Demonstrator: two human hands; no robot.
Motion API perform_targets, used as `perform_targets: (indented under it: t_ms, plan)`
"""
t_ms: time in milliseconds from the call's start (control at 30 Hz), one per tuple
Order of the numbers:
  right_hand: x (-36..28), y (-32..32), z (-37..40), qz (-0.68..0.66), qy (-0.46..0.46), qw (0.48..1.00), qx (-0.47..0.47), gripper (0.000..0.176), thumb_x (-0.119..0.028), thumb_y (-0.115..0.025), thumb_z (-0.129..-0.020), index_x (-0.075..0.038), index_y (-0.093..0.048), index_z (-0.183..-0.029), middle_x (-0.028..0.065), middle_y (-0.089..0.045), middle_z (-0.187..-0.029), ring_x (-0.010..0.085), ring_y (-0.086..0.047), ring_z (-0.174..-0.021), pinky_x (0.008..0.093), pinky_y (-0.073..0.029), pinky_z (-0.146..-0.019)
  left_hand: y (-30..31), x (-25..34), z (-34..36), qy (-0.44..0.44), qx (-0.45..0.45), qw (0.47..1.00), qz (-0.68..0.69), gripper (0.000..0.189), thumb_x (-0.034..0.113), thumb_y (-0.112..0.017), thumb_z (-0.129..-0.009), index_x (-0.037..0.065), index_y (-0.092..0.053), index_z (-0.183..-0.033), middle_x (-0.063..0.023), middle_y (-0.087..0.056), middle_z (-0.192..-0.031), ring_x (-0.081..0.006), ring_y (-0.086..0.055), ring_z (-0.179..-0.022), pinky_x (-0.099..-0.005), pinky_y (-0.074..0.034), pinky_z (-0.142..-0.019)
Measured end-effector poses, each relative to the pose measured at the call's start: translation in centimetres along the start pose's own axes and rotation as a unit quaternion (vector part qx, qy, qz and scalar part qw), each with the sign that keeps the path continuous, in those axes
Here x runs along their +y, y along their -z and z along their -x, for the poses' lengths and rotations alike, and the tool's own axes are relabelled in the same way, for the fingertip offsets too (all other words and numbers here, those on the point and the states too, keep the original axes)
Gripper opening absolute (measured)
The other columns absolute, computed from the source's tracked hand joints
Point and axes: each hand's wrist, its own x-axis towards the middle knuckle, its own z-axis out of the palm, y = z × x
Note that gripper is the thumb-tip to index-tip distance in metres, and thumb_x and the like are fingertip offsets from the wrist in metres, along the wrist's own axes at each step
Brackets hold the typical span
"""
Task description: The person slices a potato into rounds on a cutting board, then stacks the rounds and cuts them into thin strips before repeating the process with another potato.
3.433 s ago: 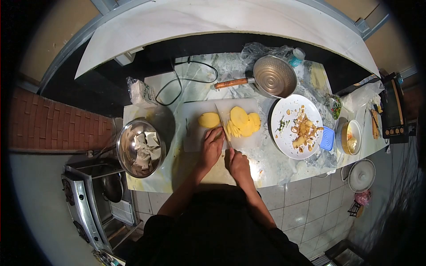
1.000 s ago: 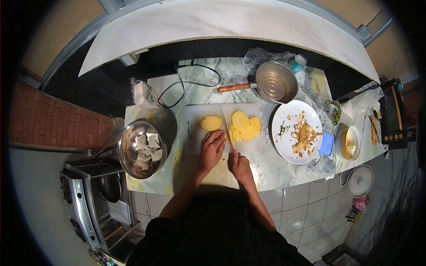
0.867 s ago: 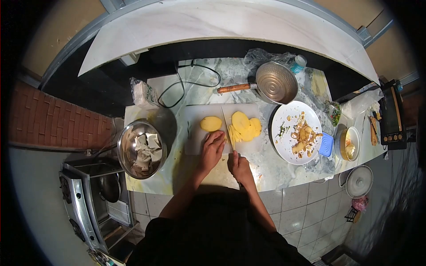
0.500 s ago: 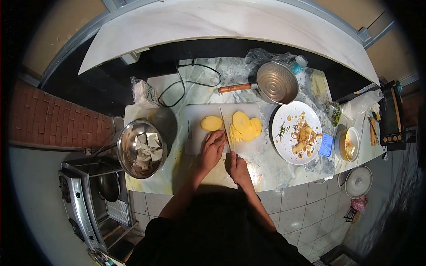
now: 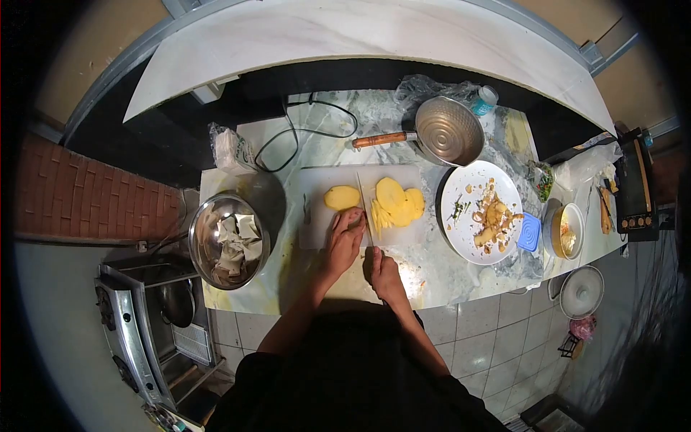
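A kitchen knife [image 5: 365,201] stands with its blade pointing away from me across the white cutting board [image 5: 317,227]. My right hand [image 5: 386,275] is closed around its handle at the near edge of the board. Left of the blade, my left hand [image 5: 347,243] presses with bent fingers on a piece of potato, mostly hidden beneath them. A peeled potato half [image 5: 342,197] lies just beyond those fingertips. To the right of the blade are thin potato strips [image 5: 378,218] and overlapping potato slices [image 5: 392,193].
A steel bowl [image 5: 194,237] with pale folded pieces stands left. A saucepan [image 5: 450,129] sits at the back, its wooden handle toward the board. Right are a white plate [image 5: 464,241] of peelings, a blue square lid [image 5: 530,232] and a small bowl [image 5: 576,250]. A black cable [image 5: 295,137] crosses the back.
The view has shifted very slightly. Both hands and the knife keep nearly the same place on the board, and the potato slices lie as before.
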Motion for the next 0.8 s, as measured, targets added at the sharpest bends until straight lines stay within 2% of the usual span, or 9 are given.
perform_targets:
  t_ms: [133,200,233,533,600,733,800]
  plan:
    - [0.1,0.1,0.0,0.006,-0.008,1.0,0.002,0.059,-0.039,-0.027,-0.101,0.008,-0.056,-0.08,0.033,-0.055,-0.07,0.0503,-0.056,-0.074,0.0487,-0.044,-0.067,0.0,0.3,-0.1,-0.002,-0.001,1.0,-0.004,0.025,0.002,-0.057,-0.083,-0.005,-0.064,-0.107,-0.0173,-0.054,-0.114,-0.0332,-0.054,-0.104,-0.0395,-0.044,-0.092]
    - [0.3,-0.1,-0.1,0.014,-0.02,1.0,-0.018,0.051,-0.034,-0.032,-0.101,0.007,-0.059,-0.089,0.0358,-0.058,-0.079,0.0516,-0.056,-0.084,0.0548,-0.045,-0.07,0.0,0.2,-0.1,0.0,0.001,1.0,0.007,0.025,0.002,-0.057,-0.083,-0.005,-0.065,-0.106,-0.0173,-0.054,-0.114,-0.0333,-0.053,-0.104,-0.0399,-0.044,-0.092]
    - [0.3,-0.3,-0.1,0.014,-0.02,1.0,-0.019,0.051,-0.034,-0.032,-0.101,0.007,-0.059,-0.089,0.0358,-0.058,-0.079,0.0516,-0.056,-0.084,0.0548,-0.045,-0.07,0.0,0.2,0.0,0.001,0.001,1.0,0.007,0.025,0.002,-0.057,-0.083,-0.005,-0.065,-0.106,-0.0173,-0.054,-0.114,-0.0333,-0.053,-0.104,-0.0399,-0.044,-0.092]
    - [0.6,-1.4,-0.1,0.033,-0.014,0.999,0.015,0.053,-0.034,-0.035,-0.1,0.009,-0.06,-0.083,0.0368,-0.057,-0.076,0.0526,-0.057,-0.079,0.0563,-0.046,-0.067,-0.4,-0.1,0.1,-0.009,0.001,1.0,-0.005,0.027,0.002,-0.058,-0.081,-0.005,-0.064,-0.107,-0.0163,-0.054,-0.114,-0.0328,-0.053,-0.103,-0.0394,-0.044,-0.09]
    - [0.4,-1.7,-0.3,0.062,-0.026,0.997,0.046,0.055,-0.03,-0.035,-0.101,0.011,-0.057,-0.071,0.0358,-0.055,-0.067,0.0514,-0.058,-0.072,0.0523,-0.045,-0.058,-0.4,0.0,0.0,0.001,0.004,1.0,0.003,0.029,0.001,-0.058,-0.08,-0.005,-0.063,-0.108,-0.016,-0.054,-0.113,-0.0326,-0.053,-0.102,-0.0396,-0.044,-0.09]
    - [-0.3,-0.9,-0.1,0.033,-0.014,0.999,0.037,0.058,-0.032,-0.035,-0.101,0.013,-0.058,-0.072,0.0379,-0.055,-0.069,0.0526,-0.057,-0.075,0.0545,-0.045,-0.06,-0.5,0.1,0.1,-0.003,0.01,1.0,0.0,0.029,0.001,-0.058,-0.08,-0.005,-0.063,-0.108,-0.0157,-0.054,-0.113,-0.0324,-0.054,-0.101,-0.0391,-0.044,-0.089]
    - [0.2,-1.0,-0.3,0.035,0.069,0.993,0.086,0.064,-0.039,-0.033,-0.101,0.01,-0.054,-0.066,0.0312,-0.056,-0.059,0.0458,-0.061,-0.059,0.0493,-0.046,-0.05,-0.5,0.1,0.0,-0.005,0.009,1.0,-0.004,0.029,-0.001,-0.058,-0.081,-0.003,-0.063,-0.109,-0.0167,-0.054,-0.114,-0.0338,-0.053,-0.104,-0.0396,-0.043,-0.091]
